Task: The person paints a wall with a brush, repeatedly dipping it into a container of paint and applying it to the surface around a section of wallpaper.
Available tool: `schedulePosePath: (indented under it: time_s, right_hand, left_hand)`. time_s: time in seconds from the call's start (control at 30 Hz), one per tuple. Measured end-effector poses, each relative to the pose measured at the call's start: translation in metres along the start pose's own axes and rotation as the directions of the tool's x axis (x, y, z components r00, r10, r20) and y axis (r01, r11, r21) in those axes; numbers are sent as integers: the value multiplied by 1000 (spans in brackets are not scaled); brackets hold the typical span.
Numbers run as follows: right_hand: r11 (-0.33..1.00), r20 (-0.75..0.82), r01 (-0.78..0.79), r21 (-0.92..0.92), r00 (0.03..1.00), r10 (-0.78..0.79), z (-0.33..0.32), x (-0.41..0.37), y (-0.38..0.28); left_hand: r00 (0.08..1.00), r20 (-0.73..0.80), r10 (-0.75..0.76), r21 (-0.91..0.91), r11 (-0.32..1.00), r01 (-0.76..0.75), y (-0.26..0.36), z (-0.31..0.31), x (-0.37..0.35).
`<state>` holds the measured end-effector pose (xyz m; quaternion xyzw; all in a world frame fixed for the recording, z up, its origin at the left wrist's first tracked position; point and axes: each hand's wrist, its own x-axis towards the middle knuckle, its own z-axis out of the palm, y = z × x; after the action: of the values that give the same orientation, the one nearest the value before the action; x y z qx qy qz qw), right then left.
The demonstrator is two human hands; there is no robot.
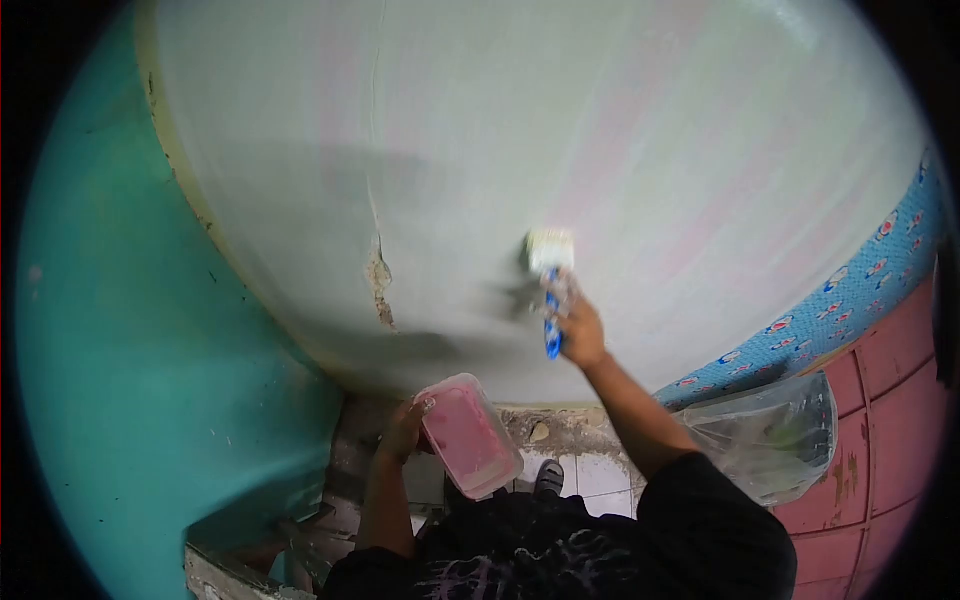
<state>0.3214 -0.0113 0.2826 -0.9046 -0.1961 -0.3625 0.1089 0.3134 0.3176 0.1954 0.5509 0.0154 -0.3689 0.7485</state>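
Note:
My right hand is closed round the blue handle of a wide paintbrush, its pale bristles up against the whitish wall. White paint marks the fingers. Down at the left, my left hand grips the side of a clear plastic tub, which is tilted and shows pink inside. Faint pink and greenish streaks run over the wall. A crack with a chipped patch lies left of the brush.
A teal wall meets the whitish wall at the left. Blue patterned covering lines the lower right. Below it are a clear plastic bag and a reddish tiled surface. White floor tiles and a sandalled foot show beneath me.

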Motion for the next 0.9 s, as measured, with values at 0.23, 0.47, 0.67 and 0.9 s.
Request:
schedulePosePath:
  time_s: [0.23,0.47,0.67,0.9]
  right_hand:
    - [951,328,-237,199,930,164,76,-96,-33]
    - [844,403,-439,307,864,303,1,-18,13]
    - [918,87,-215,332,977,197,-149,96,18]
    - [975,-416,-36,220,901,127,-187,91,-11]
  left_hand:
    - [978,-113,173,111,981,-161,-42,-32,12]
    - [994,-82,71,22,997,-69,-24,-12,6]
    - [953,7,304,182,936,-300,-1,5,14]
    - [937,51,344,182,920,-348,-18,6,51]
